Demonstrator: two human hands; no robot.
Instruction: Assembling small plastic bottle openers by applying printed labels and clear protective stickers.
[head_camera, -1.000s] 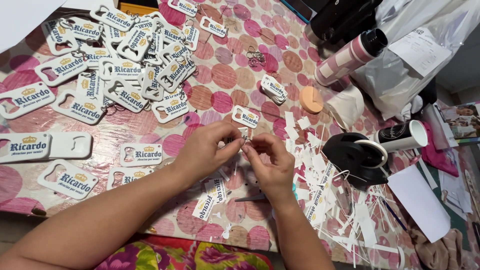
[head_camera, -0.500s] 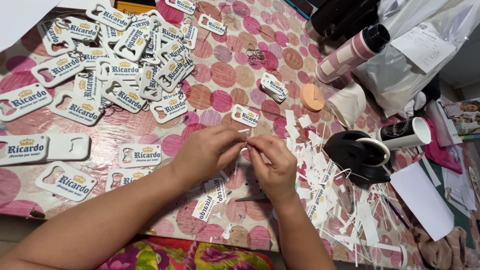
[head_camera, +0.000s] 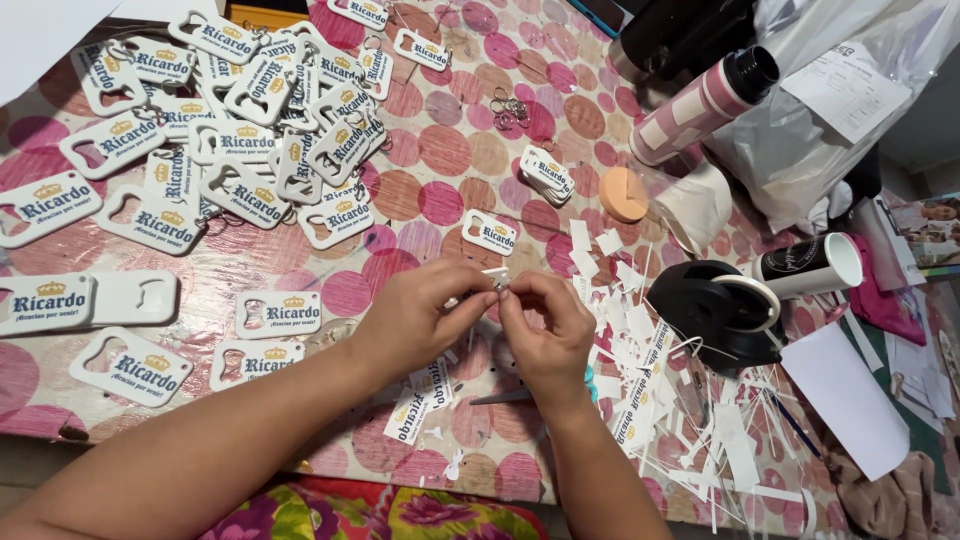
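The worktop (head_camera: 440, 170) wears a cloth with pink and brown round spots. White bottle-opener tags with blue writing (head_camera: 240, 110) lie in a heap at the far left. Cut white paper scraps (head_camera: 690, 420) lie near a black tape holder (head_camera: 715, 310). The left hand (head_camera: 415, 320) and the right hand (head_camera: 545, 330) meet, fingertips pinched tight on one small white paper strip (head_camera: 496, 272) above the cloth.

A small white bottle-opener tag (head_camera: 494, 276) sits pinched between both hands' fingertips above the table.
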